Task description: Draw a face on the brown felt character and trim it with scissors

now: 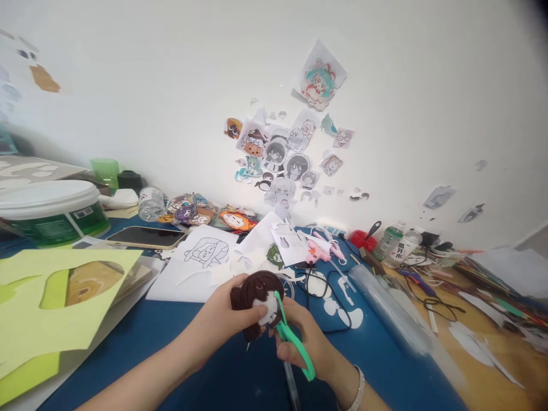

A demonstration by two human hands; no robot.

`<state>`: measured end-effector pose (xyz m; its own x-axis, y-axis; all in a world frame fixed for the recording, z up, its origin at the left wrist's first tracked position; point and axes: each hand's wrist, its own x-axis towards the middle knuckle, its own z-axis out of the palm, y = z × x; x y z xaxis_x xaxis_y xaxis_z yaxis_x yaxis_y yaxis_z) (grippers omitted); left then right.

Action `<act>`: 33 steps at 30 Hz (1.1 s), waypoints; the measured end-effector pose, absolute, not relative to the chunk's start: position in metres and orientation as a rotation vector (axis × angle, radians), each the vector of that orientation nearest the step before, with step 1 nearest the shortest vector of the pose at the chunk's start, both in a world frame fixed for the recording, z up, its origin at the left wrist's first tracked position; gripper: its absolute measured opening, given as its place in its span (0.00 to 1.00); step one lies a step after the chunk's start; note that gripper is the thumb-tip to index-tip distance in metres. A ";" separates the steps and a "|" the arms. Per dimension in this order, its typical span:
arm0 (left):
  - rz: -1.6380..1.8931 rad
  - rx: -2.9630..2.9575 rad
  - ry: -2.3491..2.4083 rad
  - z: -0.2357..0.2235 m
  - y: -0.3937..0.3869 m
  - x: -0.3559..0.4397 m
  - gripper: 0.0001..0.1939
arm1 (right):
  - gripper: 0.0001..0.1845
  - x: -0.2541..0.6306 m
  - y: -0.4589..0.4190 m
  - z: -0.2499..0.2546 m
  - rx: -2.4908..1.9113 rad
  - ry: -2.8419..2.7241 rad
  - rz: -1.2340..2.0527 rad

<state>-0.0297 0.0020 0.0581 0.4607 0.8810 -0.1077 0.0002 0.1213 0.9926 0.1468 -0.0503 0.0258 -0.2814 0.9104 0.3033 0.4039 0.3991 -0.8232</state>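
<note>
Wears a pale bracelet (358,388) on the right wrist, low over a blue tabletop (145,325). Clamps the right hand (306,328) on a bright green hand tool (295,342), scissors or tweezers, impossible to tell which, with one end pointing up against a doll-like head (260,284). Closes the left hand (225,311) around the left side of the head, thumb pressed on the white face. Holds it between both hands, above the tabletop, near the middle of the view: dark brown ridged hair around a small white face, partly covered by thumb and tool. Has a pale yellow sheet (25,319) with cut-out holes at left and a clear plastic roll (394,308) at right. Looks beyond to a white sheet (171,285) with a line-drawn character, a dark-screened phone (145,237) and a pink glue gun (317,254). Finds a barcode on the green side of a white-lidded tub (47,222), amid print too small to read. Reads "开水" on a clear bottle (410,245), after a blurred first character. Faces cartoon cut-outs (274,155) on a white wall (149,74).
</note>
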 end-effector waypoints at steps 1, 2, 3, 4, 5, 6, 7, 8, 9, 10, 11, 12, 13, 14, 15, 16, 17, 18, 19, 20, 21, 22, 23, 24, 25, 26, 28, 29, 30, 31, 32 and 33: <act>0.794 1.294 0.885 0.058 0.001 -0.029 0.20 | 0.36 0.145 -0.050 0.026 -1.127 -1.844 0.779; 0.807 1.294 0.883 0.058 0.001 -0.029 0.20 | 0.36 0.144 -0.051 0.025 -1.122 -1.828 0.755; 0.824 1.290 0.883 0.058 0.000 -0.029 0.21 | 0.36 0.143 -0.051 0.024 -1.117 -1.812 0.732; 0.844 1.279 0.879 0.057 -0.001 -0.028 0.21 | 0.36 0.141 -0.051 0.022 -1.115 -1.795 0.711; 0.866 1.261 0.872 0.056 -0.001 -0.028 0.22 | 0.37 0.140 -0.052 0.020 -1.114 -1.778 0.692; 0.886 1.235 0.862 0.054 -0.002 -0.027 0.23 | 0.36 0.139 -0.052 0.018 -1.116 -1.761 0.677; 0.901 1.203 0.848 0.052 -0.003 -0.027 0.24 | 0.36 0.137 -0.052 0.015 -1.119 -1.745 0.665; 0.913 1.172 0.830 0.050 -0.004 -0.026 0.25 | 0.36 0.136 -0.053 0.013 -1.123 -1.732 0.654; 0.922 1.145 0.813 0.048 -0.005 -0.026 0.26 | 0.36 0.135 -0.053 0.010 -1.125 -1.719 0.643; 0.922 1.127 0.796 0.046 -0.006 -0.025 0.25 | 0.36 0.134 -0.053 0.008 -1.125 -1.707 0.630; 0.918 1.117 0.779 0.045 -0.007 -0.025 0.24 | 0.36 0.133 -0.053 0.007 -1.120 -1.700 0.616; 0.915 1.110 0.765 0.043 -0.008 -0.024 0.23 | 0.36 0.133 -0.053 0.007 -1.112 -1.697 0.601; 0.915 1.108 0.756 0.042 -0.009 -0.023 0.22 | 0.35 0.132 -0.053 0.007 -1.102 -1.694 0.583; 0.914 1.111 0.752 0.041 -0.010 -0.023 0.21 | 0.35 0.132 -0.053 0.008 -1.092 -1.694 0.567; 0.915 1.113 0.753 0.041 -0.010 -0.023 0.21 | 0.34 0.132 -0.053 0.010 -1.084 -1.694 0.550; 0.918 1.109 0.759 0.041 -0.010 -0.023 0.21 | 0.34 0.132 -0.053 0.012 -1.080 -1.694 0.534; 0.918 1.107 0.766 0.042 -0.009 -0.024 0.21 | 0.33 0.132 -0.053 0.014 -1.078 -1.694 0.519; 0.907 1.111 0.769 0.044 -0.007 -0.025 0.22 | 0.33 0.132 -0.053 0.016 -1.075 -1.696 0.508; 0.885 1.119 0.769 0.046 -0.005 -0.027 0.22 | 0.32 0.133 -0.053 0.018 -1.075 -1.703 0.503; 0.859 1.131 0.765 0.049 -0.003 -0.030 0.21 | 0.33 0.133 -0.053 0.019 -1.078 -1.716 0.507; 0.823 1.156 0.757 0.052 -0.001 -0.032 0.20 | 0.33 0.134 -0.053 0.021 -1.085 -1.737 0.520; 0.795 1.206 0.758 0.055 0.002 -0.035 0.19 | 0.34 0.134 -0.053 0.022 -1.095 -1.765 0.540; 0.788 1.276 0.771 0.058 0.004 -0.036 0.17 | 0.35 0.135 -0.053 0.024 -1.109 -1.791 0.565; 0.798 1.358 0.801 0.060 0.005 -0.038 0.15 | 0.35 0.135 -0.053 0.025 -1.125 -1.818 0.591; 0.817 1.435 0.837 0.062 0.006 -0.038 0.13 | 0.36 0.136 -0.053 0.026 -1.141 -1.841 0.613; 0.832 1.507 0.873 0.063 0.007 -0.039 0.12 | 0.36 0.137 -0.052 0.028 -1.159 -1.859 0.630; 0.838 1.603 0.928 0.063 0.006 -0.038 0.10 | 0.36 0.138 -0.052 0.030 -1.201 -1.897 0.647; 0.825 1.633 0.938 0.062 0.005 -0.037 0.09 | 0.36 0.139 -0.052 0.031 -1.222 -1.922 0.647; 0.810 1.666 0.950 0.061 0.004 -0.036 0.09 | 0.37 0.139 -0.052 0.032 -1.239 -1.947 0.645; 0.801 1.689 0.965 0.060 0.003 -0.035 0.08 | 0.37 0.140 -0.052 0.033 -1.249 -1.967 0.640; 0.797 1.698 0.984 0.059 0.003 -0.035 0.08 | 0.37 0.140 -0.052 0.033 -1.253 -1.982 0.637; 0.799 1.700 1.004 0.058 0.002 -0.034 0.08 | 0.37 0.140 -0.052 0.033 -1.251 -1.988 0.635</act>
<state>-0.0339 0.0019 0.0584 0.4447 0.8938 0.0585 0.2575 -0.1901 0.9474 0.1400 -0.0516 0.0327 -0.2944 0.9088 0.2956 0.5688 0.4152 -0.7099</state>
